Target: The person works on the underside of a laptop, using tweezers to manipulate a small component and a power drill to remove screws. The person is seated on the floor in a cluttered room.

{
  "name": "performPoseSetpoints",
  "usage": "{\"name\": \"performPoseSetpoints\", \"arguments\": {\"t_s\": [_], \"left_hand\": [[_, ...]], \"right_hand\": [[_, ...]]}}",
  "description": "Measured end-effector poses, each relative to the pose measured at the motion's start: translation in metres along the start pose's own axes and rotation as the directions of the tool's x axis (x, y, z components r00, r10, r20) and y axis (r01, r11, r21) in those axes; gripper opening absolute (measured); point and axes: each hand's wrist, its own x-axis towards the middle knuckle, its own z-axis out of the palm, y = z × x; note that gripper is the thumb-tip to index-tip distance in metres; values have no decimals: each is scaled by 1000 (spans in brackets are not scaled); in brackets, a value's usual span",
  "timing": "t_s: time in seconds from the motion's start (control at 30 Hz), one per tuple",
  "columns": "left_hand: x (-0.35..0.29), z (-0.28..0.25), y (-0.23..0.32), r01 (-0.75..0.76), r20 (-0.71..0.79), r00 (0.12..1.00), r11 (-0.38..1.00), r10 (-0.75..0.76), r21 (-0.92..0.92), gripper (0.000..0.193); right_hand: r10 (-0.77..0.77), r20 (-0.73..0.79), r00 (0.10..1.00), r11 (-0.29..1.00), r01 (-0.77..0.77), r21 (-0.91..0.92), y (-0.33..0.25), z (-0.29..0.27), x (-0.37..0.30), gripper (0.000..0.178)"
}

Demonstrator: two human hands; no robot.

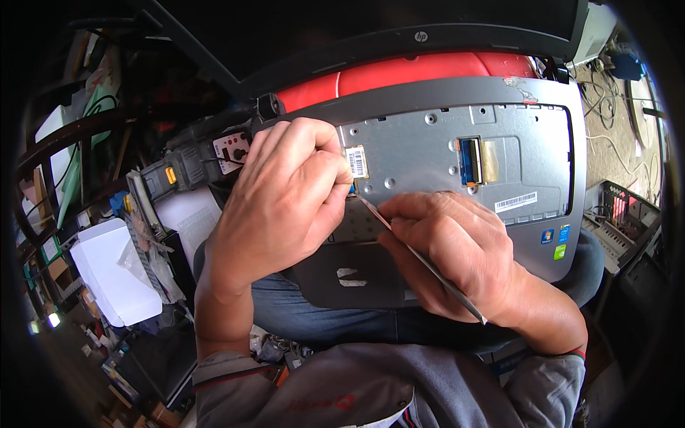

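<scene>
An opened laptop (421, 146) rests across my lap, its keyboard gone and a bare silver metal plate showing. My right hand (464, 246) is closed on a pair of metal tweezers (439, 272), whose tip points at the plate's left part, close to my left fingertips. My left hand (282, 196) is closed in a pinch over the plate's left edge; what its fingers hold, if anything, is hidden. Beside those fingers sits a small white barcode label (356, 162). Farther right on the plate, a blue ribbon connector (469, 160) lies in a cut-out with yellowish tape next to it.
The laptop's dark screen bezel (357, 53) stands at the far side, with a red padded surface (449, 65) behind the base. A white open box (118, 274) and cluttered parts lie to the left. Cables (606, 100) and a grey casing (621, 221) lie on the right.
</scene>
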Motion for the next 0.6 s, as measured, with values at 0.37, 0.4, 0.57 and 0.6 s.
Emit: {"name": "performPoseSetpoints", "arguments": {"t_s": [0.37, 0.4, 0.57, 0.6], "left_hand": [[0, 1, 1, 0, -9, 1000, 1000, 0, -6, 19], [0, 2, 1, 1, -14, 1000, 1000, -1, -6, 19], [-1, 2, 1, 4, -21, 1000, 1000, -4, -4, 19], [-1, 2, 1, 0, -16, 1000, 1000, 0, -3, 19]], "right_hand": [[-28, 7, 1000, 1000, 28, 8, 1, -1, 1, 29], [-34, 5, 999, 999, 34, 4, 1, -1, 1, 29], [-46, -7, 999, 999, 46, 0, 1, 1, 0, 30], [-47, -7, 999, 999, 47, 0, 1, 0, 0, 30]]}}
